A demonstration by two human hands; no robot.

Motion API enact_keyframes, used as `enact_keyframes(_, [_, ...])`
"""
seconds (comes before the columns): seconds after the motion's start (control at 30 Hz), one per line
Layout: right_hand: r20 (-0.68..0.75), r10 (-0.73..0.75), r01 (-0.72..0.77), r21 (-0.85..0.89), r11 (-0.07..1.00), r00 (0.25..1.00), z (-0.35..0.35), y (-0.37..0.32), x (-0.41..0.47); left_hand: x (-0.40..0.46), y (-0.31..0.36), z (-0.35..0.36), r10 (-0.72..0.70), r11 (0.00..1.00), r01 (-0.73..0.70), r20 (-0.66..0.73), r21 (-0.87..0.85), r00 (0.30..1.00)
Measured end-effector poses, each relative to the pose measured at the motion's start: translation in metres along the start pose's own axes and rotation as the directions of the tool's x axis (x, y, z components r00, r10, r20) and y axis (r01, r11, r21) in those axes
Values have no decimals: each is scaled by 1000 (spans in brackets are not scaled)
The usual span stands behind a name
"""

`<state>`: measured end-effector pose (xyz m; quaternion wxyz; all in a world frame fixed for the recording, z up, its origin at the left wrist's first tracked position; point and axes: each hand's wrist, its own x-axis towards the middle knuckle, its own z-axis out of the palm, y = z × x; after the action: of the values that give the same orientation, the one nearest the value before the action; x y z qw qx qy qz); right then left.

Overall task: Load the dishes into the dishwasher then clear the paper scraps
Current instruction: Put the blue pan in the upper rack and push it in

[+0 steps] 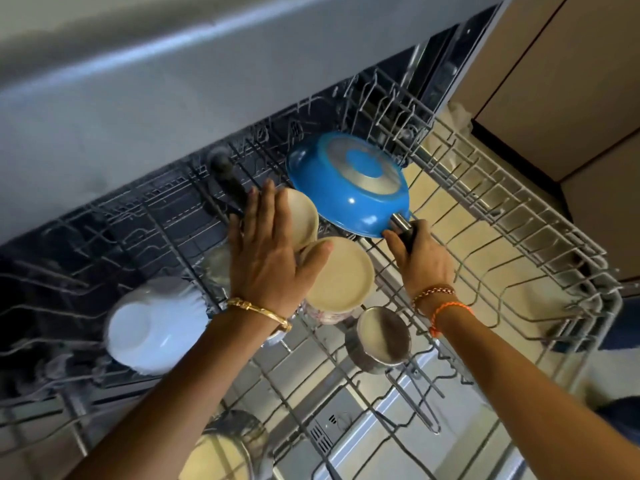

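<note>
My right hand [420, 261] has a closed grip on the dark handle of the blue pan [348, 183], fingers curled round it just below the metal neck. The pan is tipped bottom-up, its silver and blue base facing me, and it sits over the wire rack [512, 216] just ahead of that grip; whether its far rim touches the tines I cannot tell.

My left hand [273, 251] has no grip on anything: the fingers are straight and spread, the palm lying against two beige plates [337, 271] that stand on edge in the rack. One plate shows past my fingertips, the other beside my thumb, between my two hands.

Just below my right wrist a small steel pot [379, 336] rests upside down in the rack. To the left of my left forearm a white bowl [152, 329] lies upside down. Under my left forearm, near the bottom edge, a steel container [225, 448] shows, blurred. A black handle [227, 180] sticks up beyond my left fingertips.
</note>
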<state>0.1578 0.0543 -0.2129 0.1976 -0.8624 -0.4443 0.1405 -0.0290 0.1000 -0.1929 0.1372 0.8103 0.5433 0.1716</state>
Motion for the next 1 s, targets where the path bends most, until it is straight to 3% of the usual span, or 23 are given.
enact_keyframes(0.17, [-9, -44, 41, -225, 973, 999, 2, -5, 0, -3, 4, -2, -26, 999, 26, -10, 34, 1000])
enact_keyframes(0.33, [137, -175, 223, -584, 781, 975, -28, -10, 6, -5, 9, -3, -86, 995, 85, 23, 61, 996])
enact_keyframes(0.47, [163, -53, 128, -497, 858, 985, -37, 9, -21, -5, 10, -1, -85, 995, 86, -13, 50, 996])
enact_keyframes(0.67, [111, -146, 183, -522, 833, 983, -18, 31, -34, -5, 11, -2, -88, 992, 86, 22, 88, 996])
enact_keyframes(0.77, [-35, -199, 154, -509, 847, 979, -19, 32, -21, -3, 12, -3, -91, 991, 85, 56, 103, 994])
enact_keyframes(0.83, [-116, -156, 87, -453, 887, 981, -31, 40, -8, -1, 13, -2, -101, 988, 92, 78, 121, 992])
enact_keyframes(1.0, [69, 11, 22, -464, 885, 998, -32, 61, -3, 4, 20, 0, -97, 990, 89, 74, 107, 993])
